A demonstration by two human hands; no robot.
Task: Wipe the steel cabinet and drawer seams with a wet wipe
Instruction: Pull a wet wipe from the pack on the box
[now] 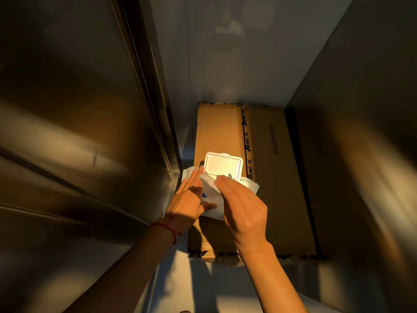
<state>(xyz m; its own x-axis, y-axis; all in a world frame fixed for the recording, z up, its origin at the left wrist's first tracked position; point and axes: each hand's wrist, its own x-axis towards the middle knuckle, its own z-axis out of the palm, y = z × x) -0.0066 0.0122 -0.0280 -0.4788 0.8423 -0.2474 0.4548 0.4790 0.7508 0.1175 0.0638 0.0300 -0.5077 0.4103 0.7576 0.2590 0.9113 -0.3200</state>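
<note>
A white pack of wet wipes (212, 206) lies on a cardboard box, its plastic lid (223, 164) flipped open and brightly lit. My left hand (188, 199) rests flat on the pack's left side with straight fingers. My right hand (241, 204) pinches a white wet wipe (208, 182) that sticks up from the pack's opening. The steel cabinet (79, 132) fills the left of the view, with a vertical seam (155, 98) and slanting drawer seams (56, 177).
The cardboard box (270, 177) lies on a pale floor (203, 285) between the steel cabinet and a dark steel panel (361, 132) on the right. A pale wall (225, 53) stands behind. A red string circles my left wrist (164, 228).
</note>
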